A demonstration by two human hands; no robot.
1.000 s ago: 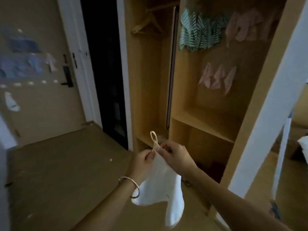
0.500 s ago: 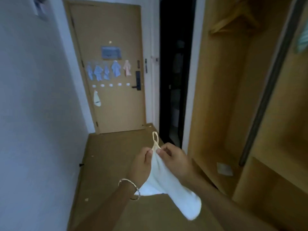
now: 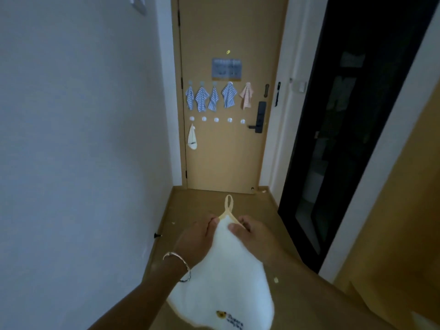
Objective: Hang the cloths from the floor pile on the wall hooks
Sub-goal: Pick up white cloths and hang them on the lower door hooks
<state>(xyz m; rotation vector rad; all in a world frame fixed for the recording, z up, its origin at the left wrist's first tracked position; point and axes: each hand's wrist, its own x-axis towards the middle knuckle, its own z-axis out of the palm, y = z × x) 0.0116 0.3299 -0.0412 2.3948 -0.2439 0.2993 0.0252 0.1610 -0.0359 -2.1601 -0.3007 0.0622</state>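
Observation:
I hold a white cloth (image 3: 226, 275) with a yellow hanging loop (image 3: 228, 204) in front of me. My left hand (image 3: 197, 241) pinches its top corner from the left, and my right hand (image 3: 250, 234) pinches it from the right. The loop sticks up between my fingers. On the door (image 3: 226, 163) ahead, several blue striped cloths (image 3: 202, 99) and a pink cloth (image 3: 246, 96) hang from an upper row of hooks. A lower row of white hooks (image 3: 216, 120) runs below, with one white cloth (image 3: 192, 140) hanging from the leftmost hook.
A narrow hallway leads to the door. A white wall (image 3: 83, 139) runs along the left. A dark glass doorway (image 3: 345, 139) and a wooden wardrobe side (image 3: 404, 222) stand on the right. The door handle and lock (image 3: 259, 117) are on the door's right side.
My view has swung left from the wardrobe to face the door down the hallway. Both hands still hold the white cloth by its top, loop upward.

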